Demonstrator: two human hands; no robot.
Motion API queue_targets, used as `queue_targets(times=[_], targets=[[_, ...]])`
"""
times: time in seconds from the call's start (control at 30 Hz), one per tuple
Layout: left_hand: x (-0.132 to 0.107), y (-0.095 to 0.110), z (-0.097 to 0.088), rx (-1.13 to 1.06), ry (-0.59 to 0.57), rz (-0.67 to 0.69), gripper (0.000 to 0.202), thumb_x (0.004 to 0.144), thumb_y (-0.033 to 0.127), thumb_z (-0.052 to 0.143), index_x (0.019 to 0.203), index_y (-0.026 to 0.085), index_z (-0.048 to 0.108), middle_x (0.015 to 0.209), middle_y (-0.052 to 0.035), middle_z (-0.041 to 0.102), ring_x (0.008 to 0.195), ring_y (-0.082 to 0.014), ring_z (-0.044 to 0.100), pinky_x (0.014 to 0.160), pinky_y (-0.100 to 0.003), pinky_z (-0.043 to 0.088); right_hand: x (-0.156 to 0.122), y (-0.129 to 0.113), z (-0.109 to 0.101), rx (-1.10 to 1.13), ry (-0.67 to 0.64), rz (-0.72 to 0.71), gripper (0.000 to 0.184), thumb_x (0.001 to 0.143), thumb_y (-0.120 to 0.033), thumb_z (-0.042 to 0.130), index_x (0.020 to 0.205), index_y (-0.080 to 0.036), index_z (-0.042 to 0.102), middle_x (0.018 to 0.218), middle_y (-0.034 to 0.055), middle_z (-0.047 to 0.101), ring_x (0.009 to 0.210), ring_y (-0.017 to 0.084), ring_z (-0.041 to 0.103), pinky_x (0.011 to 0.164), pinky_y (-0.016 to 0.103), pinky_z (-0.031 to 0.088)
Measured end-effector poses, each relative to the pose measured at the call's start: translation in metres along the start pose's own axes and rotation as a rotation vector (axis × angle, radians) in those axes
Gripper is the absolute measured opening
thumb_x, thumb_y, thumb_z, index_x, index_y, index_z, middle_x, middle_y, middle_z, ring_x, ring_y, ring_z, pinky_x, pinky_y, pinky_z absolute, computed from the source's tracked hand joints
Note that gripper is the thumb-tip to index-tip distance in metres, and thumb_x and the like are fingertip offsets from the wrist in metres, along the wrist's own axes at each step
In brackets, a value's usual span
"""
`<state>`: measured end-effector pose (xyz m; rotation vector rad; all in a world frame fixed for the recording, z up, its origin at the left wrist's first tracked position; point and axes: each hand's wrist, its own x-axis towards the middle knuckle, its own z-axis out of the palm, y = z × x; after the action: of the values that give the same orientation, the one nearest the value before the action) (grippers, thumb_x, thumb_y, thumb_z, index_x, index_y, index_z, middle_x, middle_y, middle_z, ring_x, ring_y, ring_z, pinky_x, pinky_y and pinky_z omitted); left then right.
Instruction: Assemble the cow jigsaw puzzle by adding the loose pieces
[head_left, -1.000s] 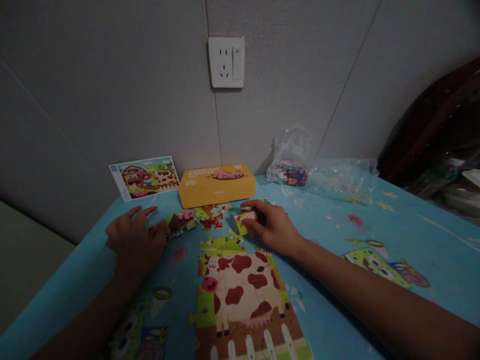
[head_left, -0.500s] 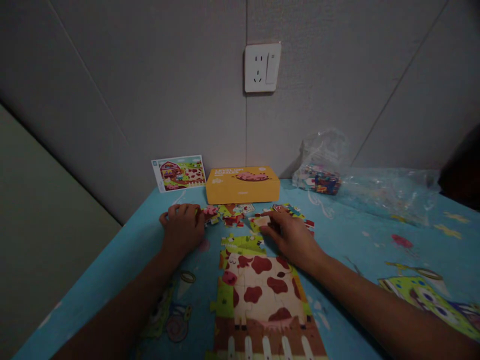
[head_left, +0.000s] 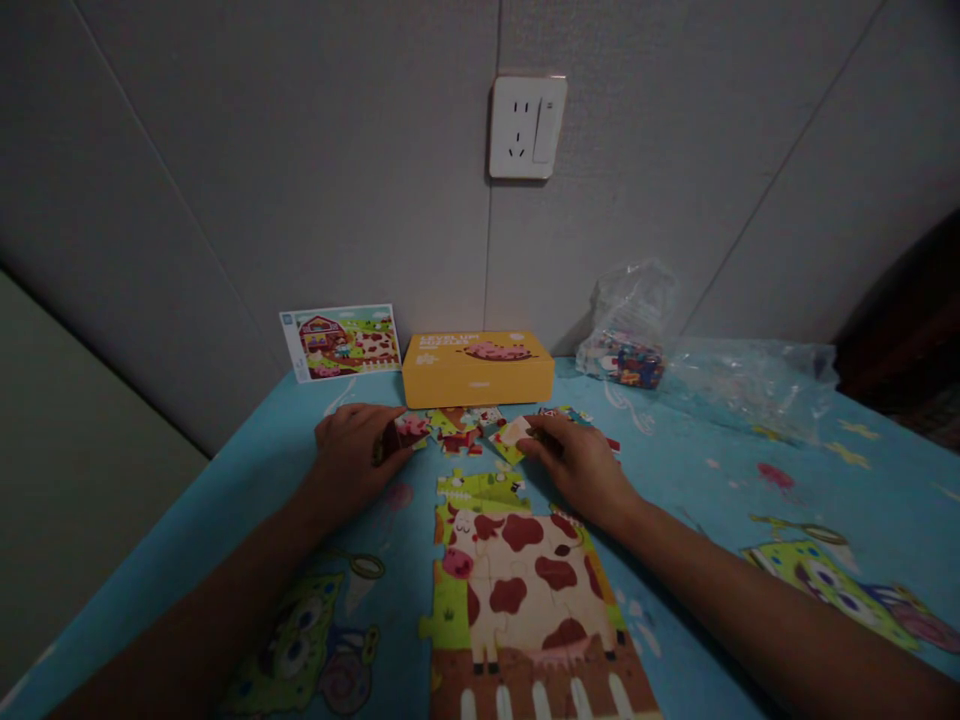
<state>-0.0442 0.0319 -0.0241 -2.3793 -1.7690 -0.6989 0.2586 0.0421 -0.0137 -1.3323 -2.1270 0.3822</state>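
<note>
Fingers on the right hand (head_left: 585, 465) are pinched on the right edge of a green-and-cream puzzle piece (head_left: 510, 440), so it's poking out just left of the fingertips. On the left hand (head_left: 349, 450), thumb and fingers are curled around a dark red pig piece (head_left: 411, 428); whether it's properly gripped can't be told. It's all laid out on a blue cartoon-print tablecloth (head_left: 187, 540). Nearer the camera than the hands, the joined cow section (head_left: 517, 590) is laid flat. Clear plastic packaging (head_left: 742, 380) is bunched off to the right, a yellow box (head_left: 478, 388) is set by the wall, and a picture card (head_left: 345, 343) is propped just left of it. Some loose pieces (head_left: 457, 437) are clustered in front of the box, between both hands.
</note>
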Motion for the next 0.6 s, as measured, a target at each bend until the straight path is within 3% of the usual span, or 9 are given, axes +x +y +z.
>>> queue_targets(times=[0.17, 0.4, 0.5, 0.6], targets=[[0.000, 0.005, -0.005, -0.084, 0.071, 0.094, 0.044, 0.090, 0.051, 0.054, 0.124, 0.022, 0.058, 0.126, -0.0086, 0.064, 0.118, -0.0291, 0.054, 0.102, -0.047, 0.035, -0.002, -0.002, -0.004, 0.068, 0.033, 0.022, 0.019, 0.089, -0.023, 0.051, 0.099, -0.016, 0.066, 0.083, 0.0067, 0.070, 0.075, 0.020, 0.062, 0.069, 0.030, 0.042], [-0.003, 0.010, -0.005, -0.145, 0.011, 0.215, 0.043, 0.092, 0.046, 0.055, 0.128, 0.024, 0.056, 0.129, -0.0080, 0.063, 0.120, -0.0271, 0.053, 0.105, -0.045, 0.035, -0.009, -0.003, -0.002, 0.195, 0.058, 0.088, 0.016, 0.088, -0.031, 0.053, 0.094, -0.017, 0.060, 0.079, 0.0057, 0.068, 0.070, 0.019, 0.062, 0.068, 0.031, 0.045], [-0.001, 0.008, -0.007, -0.129, 0.068, 0.169, 0.042, 0.093, 0.047, 0.052, 0.126, 0.022, 0.058, 0.128, -0.0085, 0.063, 0.120, -0.0272, 0.053, 0.105, -0.044, 0.037, -0.011, -0.008, -0.001, 0.189, 0.056, 0.048, 0.014, 0.087, -0.029, 0.051, 0.092, -0.018, 0.059, 0.080, 0.0064, 0.069, 0.071, 0.019, 0.062, 0.068, 0.031, 0.046], [0.003, -0.003, -0.011, -0.063, 0.137, -0.017, 0.039, 0.096, 0.039, 0.040, 0.120, 0.018, 0.061, 0.122, -0.0112, 0.064, 0.116, -0.0281, 0.055, 0.103, -0.045, 0.040, -0.012, -0.010, -0.003, 0.147, 0.088, 0.006, 0.014, 0.086, -0.030, 0.051, 0.089, -0.019, 0.059, 0.078, 0.0059, 0.069, 0.069, 0.018, 0.062, 0.066, 0.031, 0.046]])
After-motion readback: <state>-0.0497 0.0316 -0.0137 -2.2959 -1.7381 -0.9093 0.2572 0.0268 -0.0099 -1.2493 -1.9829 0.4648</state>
